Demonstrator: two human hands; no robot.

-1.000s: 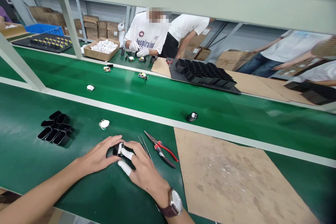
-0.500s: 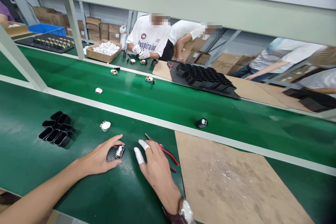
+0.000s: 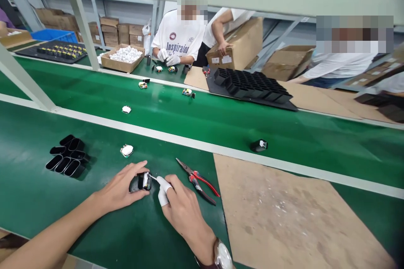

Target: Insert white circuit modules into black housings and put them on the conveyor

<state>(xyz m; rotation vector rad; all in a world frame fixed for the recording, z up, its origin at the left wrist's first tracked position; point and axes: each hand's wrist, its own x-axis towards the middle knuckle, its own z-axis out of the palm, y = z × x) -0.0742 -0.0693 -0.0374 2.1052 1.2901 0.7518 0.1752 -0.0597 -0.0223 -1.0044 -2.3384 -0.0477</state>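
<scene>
My left hand [image 3: 124,185] is closed around a small black plastic case [image 3: 141,181], thumb and fingers on opposite sides. The case lies tilted on the green bench, and a circuit board with a white top [image 3: 147,180] shows in its open end. White finger cots cover two fingertips of my right hand [image 3: 178,199], which pinches a thin pale piece [image 3: 153,177] against that open end. What kind of piece it is, I cannot make out. Red-handled long-nose pliers [image 3: 198,180] lie just right of this hand. Another white-topped circuit board [image 3: 127,150] rests beyond my left hand.
Several empty black cases [image 3: 67,157] stand at left. Brown cardboard [image 3: 303,214] covers the bench at right. Beyond a pale rail, a green conveyor [image 3: 189,122] carries boards and one filled case [image 3: 259,145]. A gloved co-worker [image 3: 179,38] sits across; a slanted post [image 3: 28,71] rises at left.
My right hand has closed and come to the case's open end, leaving the pliers uncovered. Pieces on the conveyor have shifted right. Across the belt, a person now has a cardboard box in hand.
</scene>
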